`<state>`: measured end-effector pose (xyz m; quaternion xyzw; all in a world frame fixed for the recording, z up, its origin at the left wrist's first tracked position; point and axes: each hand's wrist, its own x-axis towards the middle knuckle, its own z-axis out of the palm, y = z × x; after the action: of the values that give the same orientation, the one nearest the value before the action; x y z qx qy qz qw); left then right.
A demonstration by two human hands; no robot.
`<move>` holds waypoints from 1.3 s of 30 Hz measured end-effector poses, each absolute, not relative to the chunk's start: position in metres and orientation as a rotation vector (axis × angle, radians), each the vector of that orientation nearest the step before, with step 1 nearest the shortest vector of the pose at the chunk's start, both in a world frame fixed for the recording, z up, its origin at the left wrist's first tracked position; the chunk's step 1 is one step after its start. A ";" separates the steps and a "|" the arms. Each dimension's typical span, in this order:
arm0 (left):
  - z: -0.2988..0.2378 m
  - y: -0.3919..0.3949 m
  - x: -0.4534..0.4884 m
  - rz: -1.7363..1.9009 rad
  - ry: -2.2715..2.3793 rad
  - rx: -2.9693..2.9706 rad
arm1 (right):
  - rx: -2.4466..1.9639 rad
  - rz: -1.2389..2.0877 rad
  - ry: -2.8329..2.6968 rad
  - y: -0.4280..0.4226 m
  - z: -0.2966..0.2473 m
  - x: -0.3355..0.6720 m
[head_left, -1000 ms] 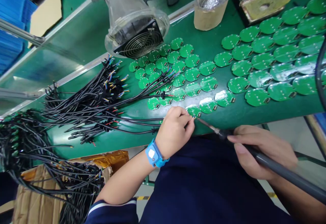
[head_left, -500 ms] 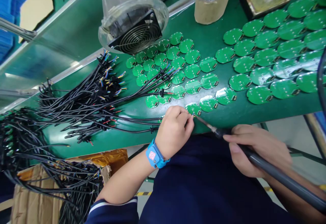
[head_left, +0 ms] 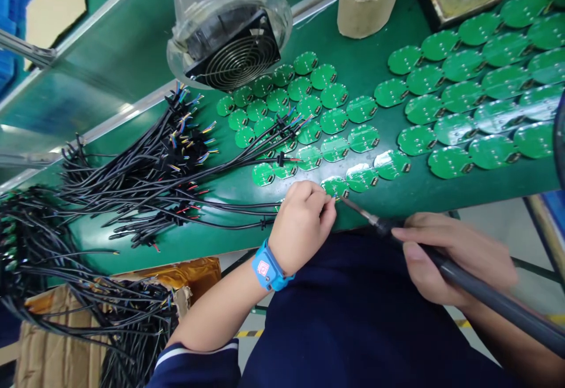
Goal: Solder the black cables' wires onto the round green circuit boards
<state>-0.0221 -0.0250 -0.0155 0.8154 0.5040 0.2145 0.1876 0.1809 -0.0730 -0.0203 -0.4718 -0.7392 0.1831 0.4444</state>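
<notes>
Working a circuit board (head_left: 334, 186) just between the hands (head_left: 302, 226).

Bright even light, white glare on the circuit boards (head_left: 497, 116) at right, curved wide-angle edges

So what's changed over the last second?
Little: the head camera drifted, shifting the scene slightly up in frame. The left hand stays pinched at the green circuit board; the right hand keeps the soldering iron tip at that board's edge. Nothing taken or let go. Other boards and black wire bundle unmoved.
</notes>
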 end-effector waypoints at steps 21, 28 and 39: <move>-0.007 -0.019 -0.017 0.462 1.528 2.122 | -1.384 0.557 -1.730 -0.075 -0.020 0.182; -0.003 -0.014 -0.022 0.407 1.475 2.069 | -1.257 0.476 -1.808 -0.061 -0.014 0.172; 0.000 -0.007 -0.019 0.362 1.519 2.060 | -1.180 0.364 -1.903 -0.060 -0.016 0.171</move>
<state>-0.0187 -0.0068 -0.0003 0.7662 0.5650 0.1348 0.2749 0.1711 -0.0596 -0.0164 -0.4715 -0.7602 0.1453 0.4227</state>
